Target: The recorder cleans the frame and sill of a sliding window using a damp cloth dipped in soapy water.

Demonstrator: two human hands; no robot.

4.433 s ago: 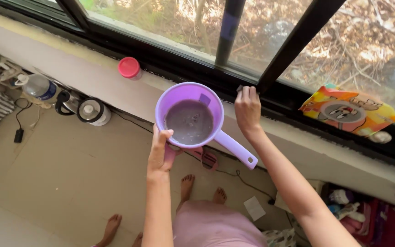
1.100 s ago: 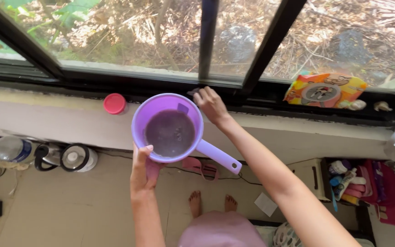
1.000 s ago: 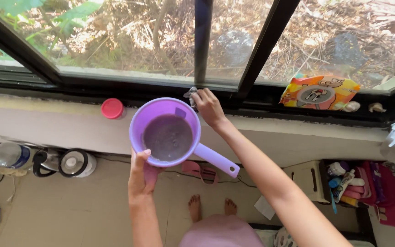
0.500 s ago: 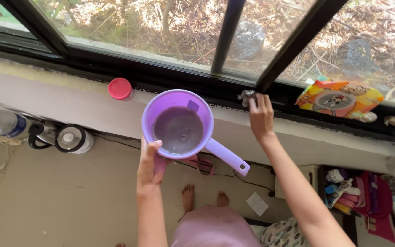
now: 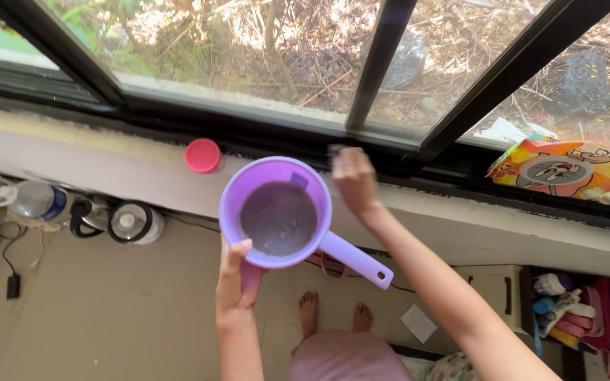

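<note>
My left hand (image 5: 235,279) grips the near rim of a purple plastic scoop (image 5: 277,212) with a long handle pointing right; dark murky water fills it. My right hand (image 5: 353,180) reaches over the window sill (image 5: 460,226) just right of the scoop, pressing a small dark item, barely visible at its fingertips, against the black window track (image 5: 284,137). What that item is I cannot tell.
A red round lid (image 5: 203,156) lies on the sill left of the scoop. A colourful snack packet (image 5: 563,169) rests on the track at right. On the floor below stand a water bottle (image 5: 35,201), a kettle (image 5: 132,222), cables, and my bare feet (image 5: 333,314).
My right hand slid along the window track, first right, then back left to beside the scoop. The scoop stays in my left hand, and the view shifted slightly.
</note>
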